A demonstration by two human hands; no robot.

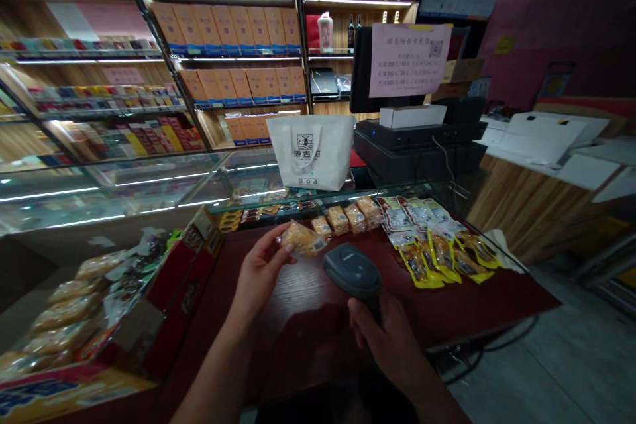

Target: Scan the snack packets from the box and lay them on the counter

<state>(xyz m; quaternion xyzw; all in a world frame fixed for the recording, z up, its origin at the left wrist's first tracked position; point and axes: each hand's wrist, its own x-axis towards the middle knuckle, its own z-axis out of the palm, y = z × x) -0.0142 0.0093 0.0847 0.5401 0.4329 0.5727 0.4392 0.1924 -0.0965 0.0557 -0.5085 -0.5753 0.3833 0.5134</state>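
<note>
My left hand (pixel 263 266) pinches the left end of a clear-wrapped bread pack (pixel 302 238) just above the dark red counter (pixel 278 338). Wrapped round the handle of a grey barcode scanner (pixel 352 269) is my right hand (pixel 382 328). The scanner's head points up and left, close to the bread pack but apart from it. Behind the pack, several wrapped bread pieces (pixel 355 217) stand in a row. To their right lie several yellow-and-clear snack pouches (pixel 432 255) in overlapping rows.
An open cardboard box (pixel 173 298) with several wrapped breads (pixel 69 311) stands at left. A white tote bag (pixel 313 152) stands on the glass display case (pixel 248 195). Back right are a monitor (pixel 362 69) with a pink sign (pixel 410 59) and a black cash drawer (pixel 417 152).
</note>
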